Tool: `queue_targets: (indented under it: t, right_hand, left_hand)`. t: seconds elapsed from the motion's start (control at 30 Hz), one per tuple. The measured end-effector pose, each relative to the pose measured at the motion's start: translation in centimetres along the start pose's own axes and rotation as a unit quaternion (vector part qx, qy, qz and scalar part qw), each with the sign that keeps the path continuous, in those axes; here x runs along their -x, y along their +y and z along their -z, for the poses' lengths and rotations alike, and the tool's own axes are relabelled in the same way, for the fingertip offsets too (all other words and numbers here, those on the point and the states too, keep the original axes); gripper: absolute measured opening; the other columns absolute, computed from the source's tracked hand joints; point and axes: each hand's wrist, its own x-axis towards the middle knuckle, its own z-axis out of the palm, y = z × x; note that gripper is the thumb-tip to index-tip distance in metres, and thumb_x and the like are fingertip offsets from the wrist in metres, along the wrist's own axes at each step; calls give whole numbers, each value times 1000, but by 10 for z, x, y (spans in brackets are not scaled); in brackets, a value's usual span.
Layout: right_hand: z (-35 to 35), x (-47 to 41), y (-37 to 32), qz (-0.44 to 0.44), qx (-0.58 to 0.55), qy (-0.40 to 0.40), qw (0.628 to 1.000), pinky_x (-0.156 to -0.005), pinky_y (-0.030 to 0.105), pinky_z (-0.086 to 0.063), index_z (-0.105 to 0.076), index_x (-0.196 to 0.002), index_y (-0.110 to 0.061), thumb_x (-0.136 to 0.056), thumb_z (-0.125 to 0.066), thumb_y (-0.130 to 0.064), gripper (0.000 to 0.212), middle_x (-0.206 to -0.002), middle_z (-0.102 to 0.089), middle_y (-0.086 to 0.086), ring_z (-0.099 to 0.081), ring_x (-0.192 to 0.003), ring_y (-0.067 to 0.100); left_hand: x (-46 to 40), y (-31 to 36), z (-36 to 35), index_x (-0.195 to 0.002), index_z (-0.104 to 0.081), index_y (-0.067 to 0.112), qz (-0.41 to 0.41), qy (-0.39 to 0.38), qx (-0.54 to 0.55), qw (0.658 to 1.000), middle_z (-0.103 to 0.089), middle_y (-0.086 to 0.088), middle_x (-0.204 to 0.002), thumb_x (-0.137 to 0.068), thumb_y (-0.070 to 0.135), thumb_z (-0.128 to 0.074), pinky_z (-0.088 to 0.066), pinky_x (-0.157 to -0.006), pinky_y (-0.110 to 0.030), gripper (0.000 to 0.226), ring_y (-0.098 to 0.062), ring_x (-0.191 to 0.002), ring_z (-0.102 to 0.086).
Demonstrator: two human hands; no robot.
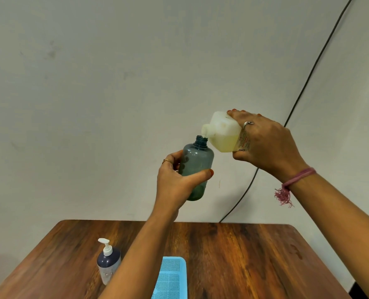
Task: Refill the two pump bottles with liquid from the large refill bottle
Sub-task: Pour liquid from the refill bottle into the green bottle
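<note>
With the grey bottle (197, 167) wrapped in the left hand (175, 184), the refill bottle (224, 134), gripped by the right hand (265, 143), should be tipped slowly, spout kept right over the grey bottle's neck.

Tipped white refill bottle (224, 134), spout at the uncapped grey bottle's (197, 167) mouth, mid-frame; second pump bottle (108, 261) upright, lower left.

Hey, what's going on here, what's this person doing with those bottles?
A person is refilling a pump bottle. The left hand holds an open grey bottle up in the air, pump removed. The right hand tips the white refill bottle so its spout meets the grey bottle's neck; yellowish liquid sits inside the refill bottle. A second pump bottle, pump still on, stands on the wooden table beside a blue basket.
</note>
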Motion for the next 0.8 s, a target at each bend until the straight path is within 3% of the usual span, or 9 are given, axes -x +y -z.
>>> queue_targets:
  t: [0.37, 0.8]
  right_hand:
    - [2, 0, -1, 4, 13, 4, 1000, -74, 43, -56, -56, -129, -6, -50, -90, -23, 87, -118, -66, 14, -67, -97, 33]
    - [1, 1, -1, -1, 12, 1, 1000, -75, 42, -55, -55, -130, -7, -52, -89, -23, 87, -119, -66, 14, -66, -99, 33]
  left_hand:
    - [0, -2, -1, -126, -50, 25, -1, 2, 1, 1000, -56, 7, -117, -60, 21, -89, -53, -66, -15, 77, -8, -101, -57]
    - [-1, -4, -2, -122, -49, 28, 2, 3, 4, 1000, -56, 10, -116, -59, 22, -90, -51, -63, -13, 75, -7, -100, -57]
